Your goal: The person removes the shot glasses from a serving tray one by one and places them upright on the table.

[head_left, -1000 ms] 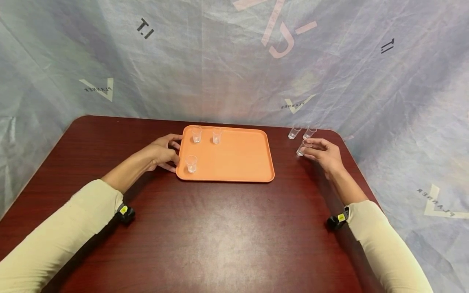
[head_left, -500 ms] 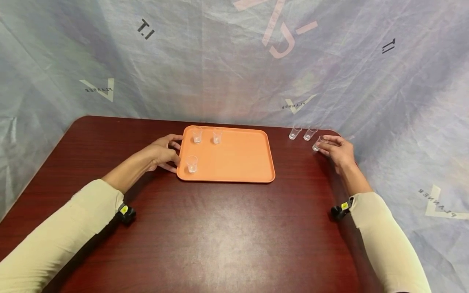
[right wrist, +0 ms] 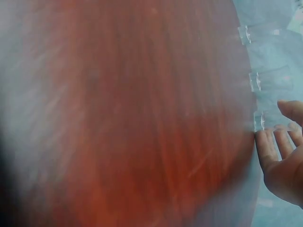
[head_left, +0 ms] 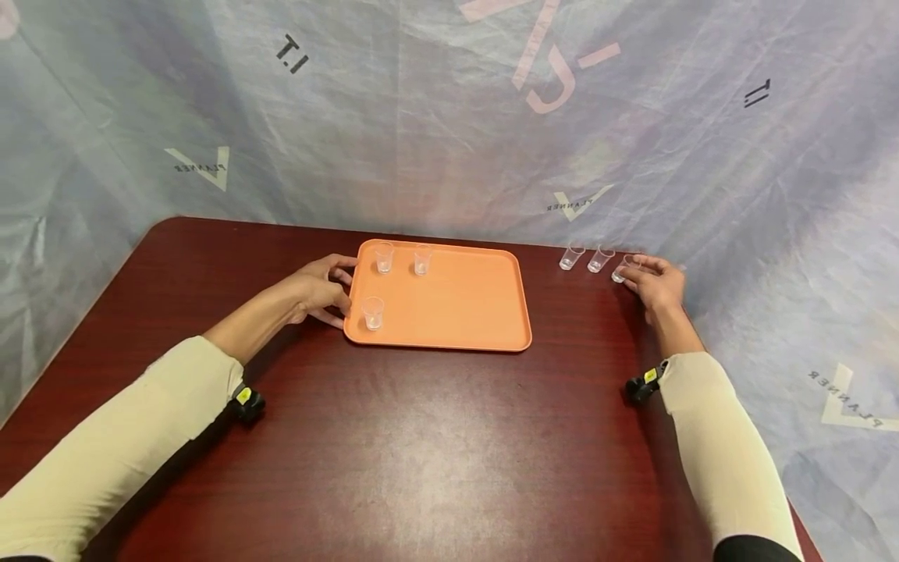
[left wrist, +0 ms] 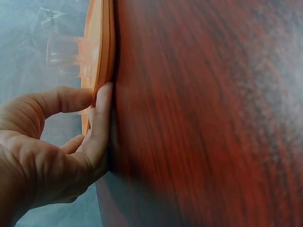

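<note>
My left hand point(head_left: 319, 290) grips the left rim of an orange tray point(head_left: 463, 304), thumb on top. In the left wrist view, its thumb and fingers point(left wrist: 99, 113) pinch the rim. Three small clear shot glasses stand on the tray: a back-left glass point(head_left: 384, 259), another glass point(head_left: 422, 261) beside it, and a front-left glass point(head_left: 373, 314). At the table's back right, my right hand point(head_left: 659, 287) holds a clear shot glass point(head_left: 620, 273), its base at table level. This glass is partly hidden by the fingers; its base point(right wrist: 259, 121) shows in the right wrist view.
Left of the held glass, two more clear shot glasses, the nearer one point(head_left: 599, 260) and the farther one point(head_left: 571, 257), stand in a row with it. A dark red wooden table point(head_left: 421, 445) lies below. Grey printed sheeting point(head_left: 393, 140) hangs behind its back edge.
My right hand has carried its shot glass right and back, from in front of the two other glasses to the right end of their row. The left hand still grips the tray.
</note>
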The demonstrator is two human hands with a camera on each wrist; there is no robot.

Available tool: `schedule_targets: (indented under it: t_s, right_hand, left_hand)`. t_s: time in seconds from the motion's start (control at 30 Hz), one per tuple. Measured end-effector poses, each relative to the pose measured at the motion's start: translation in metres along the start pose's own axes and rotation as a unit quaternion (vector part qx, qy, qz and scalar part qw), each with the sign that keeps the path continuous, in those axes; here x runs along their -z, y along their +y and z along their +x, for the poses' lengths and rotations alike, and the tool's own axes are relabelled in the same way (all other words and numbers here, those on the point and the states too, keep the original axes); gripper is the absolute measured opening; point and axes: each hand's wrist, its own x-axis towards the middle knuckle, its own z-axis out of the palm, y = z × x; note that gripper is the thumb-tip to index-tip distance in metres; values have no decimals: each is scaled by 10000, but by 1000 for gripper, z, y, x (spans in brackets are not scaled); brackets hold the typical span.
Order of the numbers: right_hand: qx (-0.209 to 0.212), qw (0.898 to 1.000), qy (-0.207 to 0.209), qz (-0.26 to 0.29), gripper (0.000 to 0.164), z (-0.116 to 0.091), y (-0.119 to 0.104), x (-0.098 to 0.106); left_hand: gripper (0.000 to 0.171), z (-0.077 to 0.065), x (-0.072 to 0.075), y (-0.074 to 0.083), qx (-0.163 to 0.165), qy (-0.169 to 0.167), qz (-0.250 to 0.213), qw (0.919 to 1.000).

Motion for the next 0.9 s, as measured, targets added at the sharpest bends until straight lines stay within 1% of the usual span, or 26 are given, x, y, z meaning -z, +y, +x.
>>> schedule_targets:
  t_s: [0.13,0.27,0.37,0.53,0.63,0.77,0.9]
  right_hand:
    - [84,9999,117,-91,41,4,1,-3]
    - [79,9998,179,-6,46,6,2,-5]
    - [40,9998,207,-1,57,5,2,-6]
    - [19,9996,282,-15,87,2,5,-6]
    - [-6,9994,345,-23,96,-1,6,-5]
    - [-6,9996,278,-5,95,-7,5,-2]
    - [-57,9999,-24,95,93,-15,3,2]
  left_hand:
    - [111,1,0,1,-8,3,-10,10000]
    - [110,1,0,1,-23,-17,-3,10000]
    - [110,1,0,0,-33,-29,-10,10000]
    - [111,0,0,-1,-30,-41,-27,10000]
    - [111,-1,0,-1,-28,-51,-44,10000]
    - [111,-1,0,-1,-44,-55,-64,10000]
    - [110,-1,2,-1,-60,-65,-63,9999]
